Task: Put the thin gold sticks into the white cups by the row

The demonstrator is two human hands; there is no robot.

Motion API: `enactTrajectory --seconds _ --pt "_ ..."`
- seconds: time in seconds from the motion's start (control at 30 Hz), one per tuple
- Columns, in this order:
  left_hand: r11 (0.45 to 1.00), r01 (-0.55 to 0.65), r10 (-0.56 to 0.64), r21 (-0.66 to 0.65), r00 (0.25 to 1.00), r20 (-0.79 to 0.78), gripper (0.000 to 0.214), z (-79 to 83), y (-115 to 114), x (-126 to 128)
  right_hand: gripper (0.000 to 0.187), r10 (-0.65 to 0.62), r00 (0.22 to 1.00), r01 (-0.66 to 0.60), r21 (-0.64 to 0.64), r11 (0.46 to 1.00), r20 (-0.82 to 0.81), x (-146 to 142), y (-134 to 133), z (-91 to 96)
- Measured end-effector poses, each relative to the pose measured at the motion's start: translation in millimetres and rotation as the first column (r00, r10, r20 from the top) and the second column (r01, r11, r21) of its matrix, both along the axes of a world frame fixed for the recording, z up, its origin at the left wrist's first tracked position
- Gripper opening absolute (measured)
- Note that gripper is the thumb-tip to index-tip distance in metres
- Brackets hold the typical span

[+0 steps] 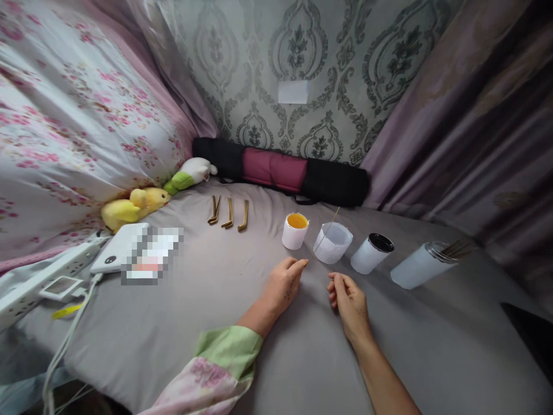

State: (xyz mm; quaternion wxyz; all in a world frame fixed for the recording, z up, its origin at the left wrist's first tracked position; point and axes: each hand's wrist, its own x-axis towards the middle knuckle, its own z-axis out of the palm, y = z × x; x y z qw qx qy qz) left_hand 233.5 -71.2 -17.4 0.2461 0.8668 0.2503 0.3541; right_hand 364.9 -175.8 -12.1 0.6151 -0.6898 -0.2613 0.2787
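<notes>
1. Head view, the hands: the left hand [285,285] lies on the grey bed [207,323]. Its fingers are pressed together and stretched forward and to the right, with the thumb tucked against the forefinger. The right hand [349,302] rests just beside it without touching. It is loosely curled, thumb tip meeting forefinger, with nothing visible between them.

2. Same view, the stick [327,230]: it is thin and pale and slants across the mouth of the middle cup [334,248]. Its long axis runs from a high end up and to the right, past the cup's far rim, down and to the left to a low end outside the cup (whether it leans on the rim I cannot tell).

3. Same view, the relation that counts: the stick's low end sits just ahead of the left fingertips and slightly to their right, so the left hand is the nearer one. I cannot tell whether those fingertips pinch it or merely come close. The right hand lies nearer the cup's base and further from the stick's end.

4. Same view, the row beyond the hands: a yellow-filled cup [295,231] stands left of the middle cup and a black-rimmed cup [371,255] right of it. Further right a tall tin [421,266] lies tilted with more sticks in its mouth.

5. Same view, further off: three bent brass pieces [228,213], a yellow plush toy [132,208] and a rolled bag [280,170] by the wall.
</notes>
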Motion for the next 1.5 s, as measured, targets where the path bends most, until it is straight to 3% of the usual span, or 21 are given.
enactTrajectory --seconds 0.53,1.0,1.5 --pt "0.992 0.037 -0.020 0.116 0.989 -0.148 0.033 -0.4 -2.6 0.6 0.036 0.024 1.000 -0.024 0.046 0.999 0.014 -0.3 0.4 0.9" --pt "0.965 0.130 -0.050 0.230 0.946 -0.322 0.034 2.3 -7.7 1.8 0.036 0.084 0.994 -0.071 0.172 0.982 -0.068 -7.0 0.9 10.0" --pt "0.954 0.140 -0.028 0.263 0.921 -0.390 0.031 5.9 -9.9 3.5 0.035 0.042 0.992 -0.016 0.208 0.978 -0.121 -2.5 0.1 9.0"
